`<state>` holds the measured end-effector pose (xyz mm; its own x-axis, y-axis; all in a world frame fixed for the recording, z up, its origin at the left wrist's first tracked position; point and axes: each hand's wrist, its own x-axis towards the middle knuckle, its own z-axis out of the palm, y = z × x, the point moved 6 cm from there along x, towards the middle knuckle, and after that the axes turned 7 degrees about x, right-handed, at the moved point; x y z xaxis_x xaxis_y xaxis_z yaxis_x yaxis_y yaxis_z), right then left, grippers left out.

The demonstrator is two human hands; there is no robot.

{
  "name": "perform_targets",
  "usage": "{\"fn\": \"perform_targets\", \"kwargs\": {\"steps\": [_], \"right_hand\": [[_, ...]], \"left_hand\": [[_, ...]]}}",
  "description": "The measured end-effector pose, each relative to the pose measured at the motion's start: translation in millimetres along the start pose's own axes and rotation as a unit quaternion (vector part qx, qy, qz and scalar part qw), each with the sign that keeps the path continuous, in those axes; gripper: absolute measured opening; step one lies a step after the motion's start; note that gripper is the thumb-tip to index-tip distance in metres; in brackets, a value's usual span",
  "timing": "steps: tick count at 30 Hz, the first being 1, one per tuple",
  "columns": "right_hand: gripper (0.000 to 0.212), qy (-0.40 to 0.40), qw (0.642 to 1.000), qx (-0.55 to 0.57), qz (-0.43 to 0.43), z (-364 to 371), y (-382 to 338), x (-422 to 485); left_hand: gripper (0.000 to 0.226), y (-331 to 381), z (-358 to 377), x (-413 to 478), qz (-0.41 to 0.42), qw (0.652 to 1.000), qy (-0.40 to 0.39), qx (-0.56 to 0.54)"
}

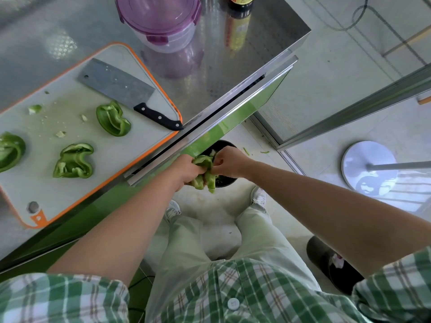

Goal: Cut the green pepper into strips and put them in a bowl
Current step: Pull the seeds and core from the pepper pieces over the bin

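green pepper piece (205, 174) is held out in front of the bench (210, 73) edge and lower than the bench top, between both hands. the left hand (186, 169) grips it from the left side with curled fingers. the right hand (229, 163) pinches its upper part from the right side, so the two hands come very near each other around it. the lower end of the piece hangs out under the left hand. directly below the hands a black container (225, 181) stands on the floor (314, 159), with some pale bits inside it.

on the bench lies a white cutting board (46, 127) with an orange rim, well apart from the hands. three more parts of the pepper lie on it with the hollow side up: the right piece (113, 119), the middle piece (74, 160), and the left piece (10, 150), which the picture edge cuts. small green and pale scraps lie around them. a cleaver (126, 89) lies flat on the far right part of the board. its black handle points toward the bench edge, and it touches no pepper. behind the board stands a clear container with a purple lid (158, 22), and beside it a dark bottle (240, 3).
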<state>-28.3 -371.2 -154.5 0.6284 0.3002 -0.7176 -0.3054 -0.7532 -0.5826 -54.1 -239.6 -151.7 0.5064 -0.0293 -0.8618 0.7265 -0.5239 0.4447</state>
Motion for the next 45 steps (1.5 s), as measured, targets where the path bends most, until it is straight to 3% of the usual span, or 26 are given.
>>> {"fn": "perform_targets", "kwargs": {"steps": [2,5,7,10,14,18,20,23,26,29,39,43,45], "right_hand": [[0.036,0.011,0.994,-0.088,-0.061,1.9,-7.0,0.1],[0.014,0.025,0.985,-0.124,-0.117,0.7,-13.0,1.3],[0.013,0.051,0.994,-0.027,-0.089,-6.6,-7.4,3.0],[0.013,0.009,0.987,0.152,-0.043,-8.2,-0.2,1.9],[0.015,0.010,0.973,0.229,0.015,-8.9,8.2,5.7],[0.015,0.041,0.904,0.407,0.121,-4.1,15.6,7.0],[0.010,0.053,0.887,0.436,0.144,-1.5,15.8,7.8],[0.018,0.078,0.908,0.384,0.150,-0.6,16.7,8.0],[0.014,0.098,0.977,0.181,0.057,-8.5,9.9,5.6],[0.010,0.113,0.992,0.035,-0.032,-13.0,-0.9,0.5],[0.019,0.202,0.978,0.037,0.021,-27.3,20.8,5.4],[0.009,0.192,0.981,0.035,0.000,-27.0,17.5,3.3],[0.015,0.173,0.984,0.041,-0.023,-24.6,12.9,2.7]], "left_hand": [[0.018,0.8,-1.7,0.4,0.004,1.000,0.010,0.015],[0.016,1.5,-7.4,0.4,-0.002,0.999,0.021,-0.029],[0.015,0.4,-9.6,2.3,-0.009,0.996,0.033,-0.082],[0.011,-1.5,-14.0,7.0,0.001,0.991,0.067,-0.118],[0.010,-2.4,-11.7,7.7,0.013,0.989,0.080,-0.122],[0.014,0.3,-11.9,7.0,0.022,0.978,0.117,-0.171],[0.012,1.1,-13.0,7.6,0.027,0.975,0.128,-0.181],[0.006,4.8,-13.1,4.9,0.051,0.981,0.139,-0.128],[0.011,6.9,-10.7,3.6,0.056,0.989,0.132,-0.038],[0.016,5.6,-10.3,3.3,0.037,0.993,0.112,-0.018],[0.013,-0.8,-9.2,1.0,-0.003,0.985,0.099,-0.140],[0.010,1.3,-6.2,-0.4,-0.003,0.987,0.091,-0.134],[0.009,3.7,-5.4,-2.3,-0.002,0.987,0.090,-0.131]]}}
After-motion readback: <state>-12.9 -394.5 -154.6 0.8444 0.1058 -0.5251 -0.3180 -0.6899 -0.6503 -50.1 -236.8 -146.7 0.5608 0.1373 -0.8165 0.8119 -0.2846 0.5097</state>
